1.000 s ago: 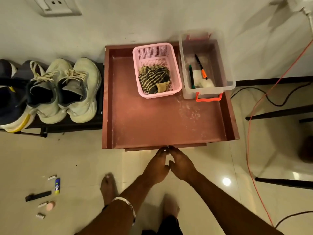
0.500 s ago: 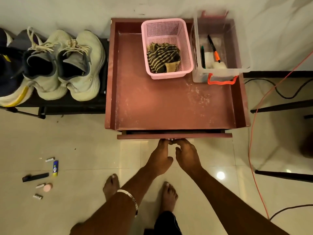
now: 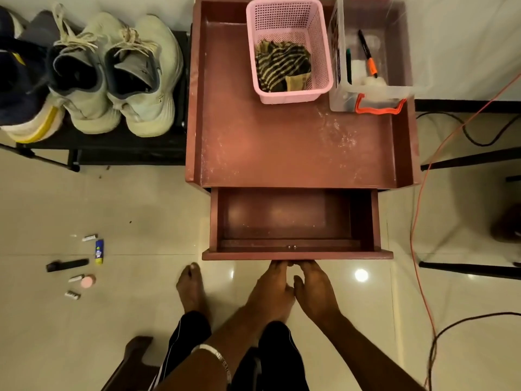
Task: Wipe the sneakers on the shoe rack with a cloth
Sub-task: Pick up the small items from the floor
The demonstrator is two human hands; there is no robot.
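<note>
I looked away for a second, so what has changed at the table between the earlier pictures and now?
The drawer has been pulled out toward the person and now stands open, showing nothing inside. The left hand and right hand are still at its front edge. The striped cloth stays in the pink basket; the sneakers remain on the shoe rack.
</note>
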